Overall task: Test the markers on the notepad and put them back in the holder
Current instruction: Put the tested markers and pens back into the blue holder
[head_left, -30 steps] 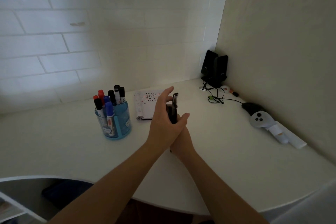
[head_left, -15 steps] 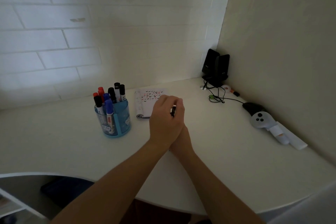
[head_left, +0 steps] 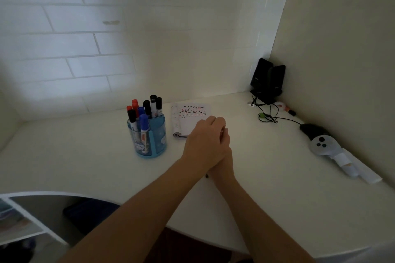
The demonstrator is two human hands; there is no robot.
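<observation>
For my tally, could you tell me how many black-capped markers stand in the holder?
4. One black-capped marker stands front left in the holder; three more at its back right. Others may be hidden.

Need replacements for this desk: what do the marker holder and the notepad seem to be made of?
Holder: probably plastic, blue and translucent with a slight sheen; the markers show through its wall. Notepad: matte white paper, judging by rows of ink ticks and a curled left edge; binding material too blurred to tell.

Markers (head_left: 145,111) in holder (head_left: 159,144); notepad (head_left: 188,118) just right; speakers (head_left: 267,80) back-right corner; controller (head_left: 320,144) by right wall.
</observation>
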